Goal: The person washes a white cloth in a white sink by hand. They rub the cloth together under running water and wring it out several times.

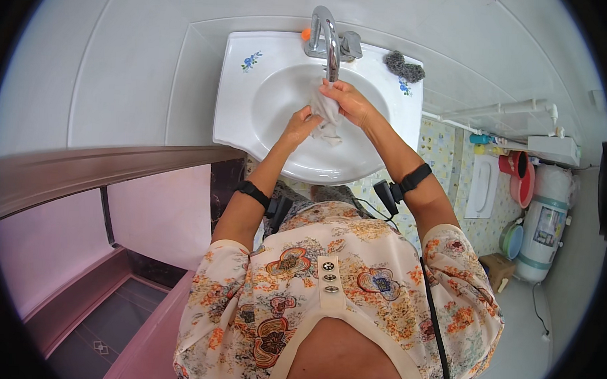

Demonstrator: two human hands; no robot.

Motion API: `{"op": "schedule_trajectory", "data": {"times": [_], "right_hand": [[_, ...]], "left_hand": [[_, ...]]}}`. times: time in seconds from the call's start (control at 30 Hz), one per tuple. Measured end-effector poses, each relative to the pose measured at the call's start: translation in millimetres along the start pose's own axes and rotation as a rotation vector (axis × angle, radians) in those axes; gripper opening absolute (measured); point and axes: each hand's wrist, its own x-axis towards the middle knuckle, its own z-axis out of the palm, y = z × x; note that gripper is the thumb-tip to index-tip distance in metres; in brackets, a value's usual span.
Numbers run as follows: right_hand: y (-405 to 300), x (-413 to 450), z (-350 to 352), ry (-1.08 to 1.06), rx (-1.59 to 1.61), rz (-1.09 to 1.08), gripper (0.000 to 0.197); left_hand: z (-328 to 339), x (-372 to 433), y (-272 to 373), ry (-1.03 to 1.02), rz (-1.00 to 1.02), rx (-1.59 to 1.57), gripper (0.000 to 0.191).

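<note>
Both my hands hold a wet whitish cloth (326,112) over the bowl of a white ceramic washbasin (280,138). My right hand (350,102) pinches its upper part right below the spout of the chrome faucet (332,45). Lower down and to the left, my left hand (302,124) grips the cloth's side. The cloth's bottom end hangs in folds above the bowl. I cannot clearly make out running water at the spout, as cloth and fingers cover that spot.
Steel-wool scourers (404,67) lie on the basin's back right corner. An orange object (306,34) sits behind the faucet. To the right are white pipes (502,108), a squat toilet (480,185), a red bucket (511,163), basins (512,241) and a white water heater (543,223). A doorway frame (108,177) stands left.
</note>
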Motion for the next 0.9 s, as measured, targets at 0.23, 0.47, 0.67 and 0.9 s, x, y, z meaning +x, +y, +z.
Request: {"op": "schedule_trajectory", "data": {"times": [0.23, 0.47, 0.67, 0.9], "right_hand": [[10.2, 22.6, -18.6, 0.179, -0.151, -0.232, 0.04], [56.0, -2.9, -18.9, 0.031, -0.341, -0.022, 0.036], [70.4, -1.8, -22.6, -0.003, -0.208, 0.058, 0.021], [46.9, 11.9, -22.1, 0.223, 0.094, -0.103, 0.01]], "left_hand": [[-11.4, -2.7, -2.2, 0.045, -0.03, -0.816, 0.042], [-16.3, -16.3, -0.5, 0.069, -0.036, -0.922, 0.049], [-25.2, -12.2, -4.9, 0.056, -0.049, -0.957, 0.049], [-22.8, -3.7, -8.5, -0.02, -0.162, -0.737, 0.051]]}}
